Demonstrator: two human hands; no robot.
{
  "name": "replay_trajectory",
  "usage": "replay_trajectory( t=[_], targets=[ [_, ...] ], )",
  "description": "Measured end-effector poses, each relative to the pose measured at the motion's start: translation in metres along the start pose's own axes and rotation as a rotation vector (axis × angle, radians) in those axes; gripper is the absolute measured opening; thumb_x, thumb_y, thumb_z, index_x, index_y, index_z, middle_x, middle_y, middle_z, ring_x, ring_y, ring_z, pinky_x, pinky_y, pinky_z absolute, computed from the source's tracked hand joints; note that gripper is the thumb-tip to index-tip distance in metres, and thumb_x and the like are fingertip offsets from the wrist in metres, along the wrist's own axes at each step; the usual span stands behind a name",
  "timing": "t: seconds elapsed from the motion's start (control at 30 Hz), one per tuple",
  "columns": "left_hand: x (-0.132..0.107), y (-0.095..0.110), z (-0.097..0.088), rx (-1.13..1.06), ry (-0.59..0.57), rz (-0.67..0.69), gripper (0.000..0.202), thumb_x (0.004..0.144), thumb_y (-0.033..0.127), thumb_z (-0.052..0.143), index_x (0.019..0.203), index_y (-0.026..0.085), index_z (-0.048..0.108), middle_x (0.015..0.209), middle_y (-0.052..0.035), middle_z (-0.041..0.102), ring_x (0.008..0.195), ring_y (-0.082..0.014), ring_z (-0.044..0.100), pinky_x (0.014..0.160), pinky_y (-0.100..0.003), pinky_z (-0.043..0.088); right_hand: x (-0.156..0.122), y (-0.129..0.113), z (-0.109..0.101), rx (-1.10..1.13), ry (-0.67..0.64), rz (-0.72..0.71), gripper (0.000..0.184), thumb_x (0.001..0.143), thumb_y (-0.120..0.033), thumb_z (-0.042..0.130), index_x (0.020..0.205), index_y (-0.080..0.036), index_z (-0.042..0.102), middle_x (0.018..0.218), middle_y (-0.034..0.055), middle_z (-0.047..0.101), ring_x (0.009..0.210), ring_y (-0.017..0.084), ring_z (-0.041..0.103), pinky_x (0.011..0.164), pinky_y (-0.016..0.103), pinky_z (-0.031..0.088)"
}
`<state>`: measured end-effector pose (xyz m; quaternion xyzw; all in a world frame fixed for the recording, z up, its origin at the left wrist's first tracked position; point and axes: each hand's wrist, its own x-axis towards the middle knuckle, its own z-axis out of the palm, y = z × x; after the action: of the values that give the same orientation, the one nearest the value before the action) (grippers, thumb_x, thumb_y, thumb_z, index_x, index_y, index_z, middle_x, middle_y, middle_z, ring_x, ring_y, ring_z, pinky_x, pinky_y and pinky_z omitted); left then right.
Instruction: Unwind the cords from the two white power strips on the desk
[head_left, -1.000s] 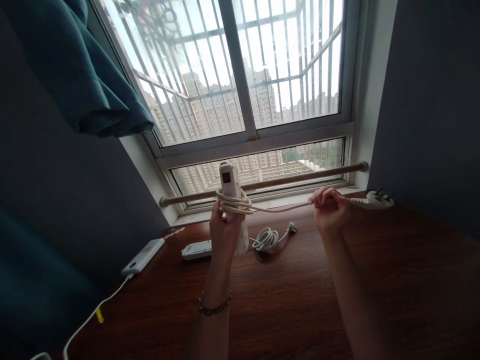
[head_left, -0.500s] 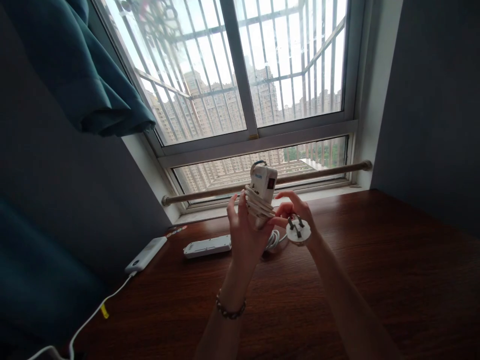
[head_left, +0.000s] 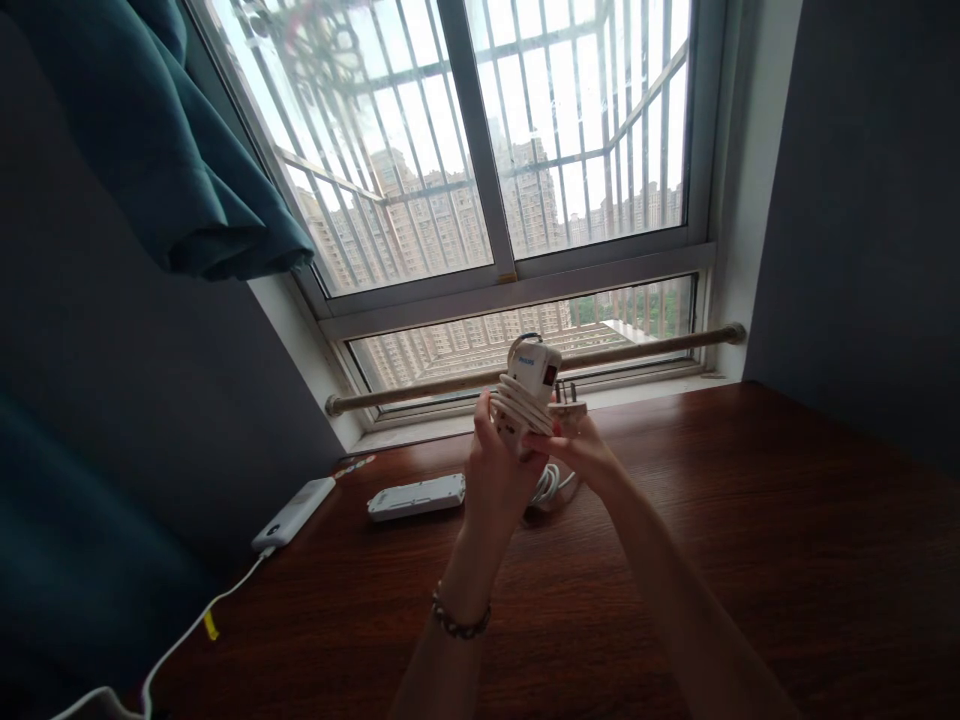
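Observation:
A white power strip (head_left: 537,366) with a red switch is held up above the table, its white cord (head_left: 523,402) wound several times around its body. My left hand (head_left: 499,465) is closed around the strip's lower left side. At the strip's right side, my right hand (head_left: 581,452) is closed on the cord's end, with the thumb against the windings. The plug (head_left: 568,405) stands beside the strip at these fingers, prongs pointing up. Parts of the strip are hidden behind both hands.
On the brown wooden table (head_left: 750,520) lie a second white power strip (head_left: 417,497) and its coiled cord (head_left: 550,485). A white power bank (head_left: 294,514) with a cable (head_left: 202,610) lies at the left edge. Behind are a rail (head_left: 645,350) and window; a blue curtain (head_left: 202,200) hangs left.
My right hand has moved left and up against the wound strip. The plug has turned from facing me to prongs up, and now sits close beside the strip, which has shifted slightly right and down.

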<state>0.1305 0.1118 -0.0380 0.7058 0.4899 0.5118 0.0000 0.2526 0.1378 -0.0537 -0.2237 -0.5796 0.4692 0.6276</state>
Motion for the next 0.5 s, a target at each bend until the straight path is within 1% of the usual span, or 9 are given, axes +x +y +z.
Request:
replay_trajectory(
  t=[0.07, 0.13, 0.2, 0.27, 0.33, 0.43, 0.5],
  targets=[
    [0.0, -0.001, 0.005, 0.011, -0.005, 0.002, 0.084, 0.069, 0.024, 0.065, 0.139, 0.012, 0.02, 0.131, -0.02, 0.044, 0.114, -0.0345, 0.05, 0.086, -0.043, 0.048, 0.002, -0.002, -0.002, 0.085, 0.061, 0.086, 0.053, 0.054, -0.024, 0.076, 0.103, -0.016, 0.056, 0.08, 0.0027, 0.061, 0.072, 0.016, 0.055, 0.066, 0.027, 0.044],
    [0.0, -0.002, 0.009, 0.031, 0.008, 0.062, 0.085, 0.067, 0.02, 0.063, 0.139, 0.006, 0.02, 0.136, -0.0232, 0.036, 0.124, -0.0344, 0.039, 0.098, -0.044, 0.04, 0.002, -0.002, -0.006, 0.131, 0.141, 0.159, 0.058, 0.05, -0.027, 0.078, 0.103, -0.015, 0.056, 0.068, 0.0002, 0.057, 0.06, 0.012, 0.048, 0.055, 0.023, 0.036],
    [-0.001, -0.003, 0.011, 0.043, 0.006, 0.098, 0.085, 0.065, 0.018, 0.062, 0.138, 0.002, 0.021, 0.138, -0.0249, 0.031, 0.128, -0.0336, 0.032, 0.104, -0.042, 0.034, 0.003, 0.001, -0.009, 0.153, 0.197, 0.185, 0.058, 0.05, -0.029, 0.079, 0.102, -0.014, 0.057, 0.065, -0.0005, 0.054, 0.056, 0.009, 0.042, 0.051, 0.021, 0.03],
    [-0.001, -0.003, 0.01, 0.047, -0.038, 0.048, 0.087, 0.065, 0.019, 0.062, 0.139, 0.003, 0.021, 0.138, -0.024, 0.031, 0.125, -0.0332, 0.037, 0.101, -0.041, 0.037, 0.003, 0.006, -0.01, 0.177, 0.192, 0.196, 0.055, 0.054, -0.032, 0.078, 0.103, -0.015, 0.059, 0.068, 0.0007, 0.053, 0.059, 0.009, 0.042, 0.05, 0.021, 0.028],
    [-0.001, -0.002, 0.005, 0.066, -0.113, -0.038, 0.089, 0.066, 0.023, 0.062, 0.142, 0.008, 0.018, 0.133, -0.0212, 0.036, 0.115, -0.0326, 0.046, 0.094, -0.042, 0.042, 0.002, 0.011, -0.009, 0.227, 0.158, 0.199, 0.049, 0.058, -0.034, 0.077, 0.099, -0.015, 0.06, 0.071, 0.0018, 0.052, 0.06, 0.01, 0.044, 0.05, 0.021, 0.029],
    [0.0, -0.001, -0.001, 0.111, -0.217, -0.159, 0.09, 0.069, 0.029, 0.063, 0.144, 0.017, 0.015, 0.124, -0.0171, 0.041, 0.098, -0.0306, 0.056, 0.085, -0.044, 0.046, 0.003, 0.017, -0.006, 0.351, 0.134, 0.187, 0.035, 0.06, -0.032, 0.077, 0.084, -0.013, 0.061, 0.067, 0.0005, 0.05, 0.057, 0.007, 0.041, 0.049, 0.019, 0.029],
    [0.001, 0.001, -0.002, 0.119, -0.256, -0.183, 0.091, 0.07, 0.031, 0.063, 0.144, 0.018, 0.013, 0.123, -0.0173, 0.038, 0.095, -0.0298, 0.056, 0.084, -0.043, 0.046, 0.004, 0.02, -0.005, 0.421, 0.146, 0.194, 0.031, 0.058, -0.03, 0.079, 0.074, -0.012, 0.06, 0.061, -0.0009, 0.047, 0.053, 0.006, 0.039, 0.048, 0.018, 0.029]
  ],
)
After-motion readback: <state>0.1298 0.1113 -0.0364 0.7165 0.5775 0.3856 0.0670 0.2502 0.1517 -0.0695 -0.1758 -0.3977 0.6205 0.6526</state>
